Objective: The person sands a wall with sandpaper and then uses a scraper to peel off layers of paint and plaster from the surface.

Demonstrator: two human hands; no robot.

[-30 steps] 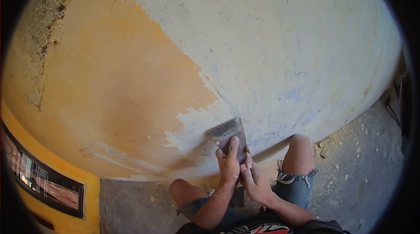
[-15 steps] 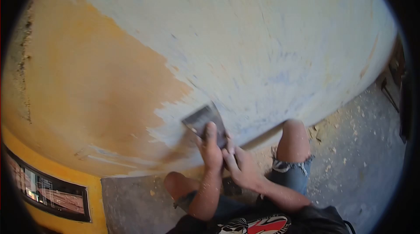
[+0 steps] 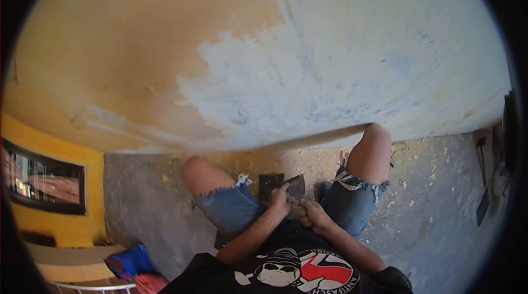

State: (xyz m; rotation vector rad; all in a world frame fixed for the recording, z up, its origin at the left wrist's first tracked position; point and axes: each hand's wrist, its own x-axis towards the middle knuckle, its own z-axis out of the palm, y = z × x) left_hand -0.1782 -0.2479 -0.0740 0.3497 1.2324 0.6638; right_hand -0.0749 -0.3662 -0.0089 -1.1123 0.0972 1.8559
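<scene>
Both hands come together low between the bent knees: the left hand is closed on a scraper, its thumb lying beside the dark, broad blade, while the right hand has its fingers curled in close by the handle end; whether they grip the handle, which is mostly hidden, I cannot tell. The scraper's blade points away from the body and is clear of the wall. Nearest the hands on the body's side is a black T-shirt with a printed head in dark glasses and a round red, white and black emblem. Frayed denim shorts end above the knees, and pale specks dot the forearms. Just left of the blade shows a dark thing, too unclear to name. Around lies a grey floor scattered with flakes; at lower left, a blue bag sits beside a reddish cloth. Ahead, the wall is tan-orange on the left and whitish with bluish smears on the right, the border ragged. Farther left, a dark-framed window is set in yellow wall.
</scene>
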